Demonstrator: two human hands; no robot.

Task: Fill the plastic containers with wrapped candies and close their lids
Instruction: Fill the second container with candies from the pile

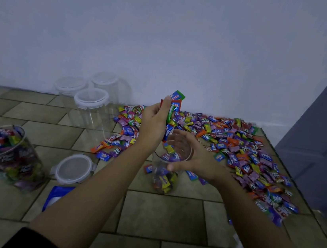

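— Brown tile-patterned surface (147, 211) lies under you. What is the biggest thing on it?
— The pile of wrapped candies (238, 146), spread from the centre to your right.
— And the containers?
— A full container (8, 157) without a lid stands far left. Three empty lidded containers (91, 110) stand at the back by the wall. The open container (163, 180), partly filled, stands at the pile's near edge. A loose lid (73, 169) lies left of it.
— My hands?
— Your right hand (195, 159) curls round the open container's rim. Your left hand (154, 122) grips a bunch of candies (174, 104) just above its mouth.
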